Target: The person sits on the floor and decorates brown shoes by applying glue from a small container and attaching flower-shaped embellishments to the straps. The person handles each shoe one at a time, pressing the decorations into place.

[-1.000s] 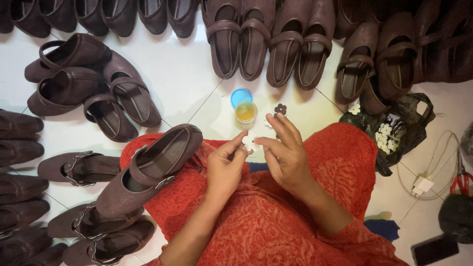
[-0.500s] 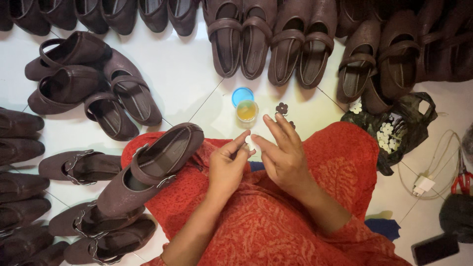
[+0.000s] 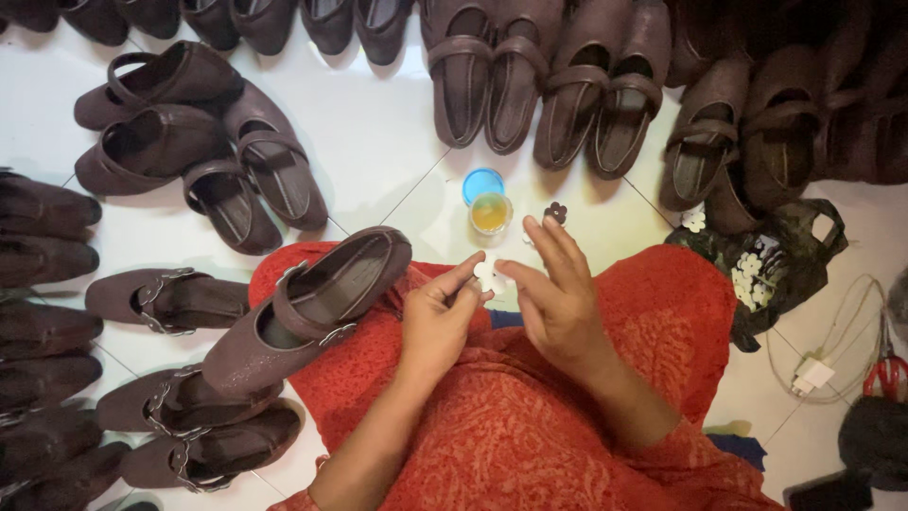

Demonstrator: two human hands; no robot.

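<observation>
My left hand [image 3: 437, 322] and my right hand [image 3: 558, 298] meet over my lap, both pinching a small white flower-shaped piece [image 3: 488, 274] between thumbs and fingertips. A dark brown strapped shoe [image 3: 307, 308] rests on my left knee, on the red patterned cloth [image 3: 530, 426], just left of my left hand. Just beyond my fingers on the white floor stand a small open jar of yellow glue [image 3: 491, 213], its blue lid [image 3: 482, 184] and a dark flower piece [image 3: 555, 212].
Several dark brown shoes ring me: a row along the top [image 3: 530, 85], a group at upper left [image 3: 189, 132] and more down the left side [image 3: 142, 416]. A dark bag of white flower pieces [image 3: 766, 270] lies at right, beside a white charger with cable [image 3: 813, 374] and red-handled scissors [image 3: 884, 374].
My hands have shifted slightly and the fingertips have closed nearer together on the white flower piece. Everything else stays where it was.
</observation>
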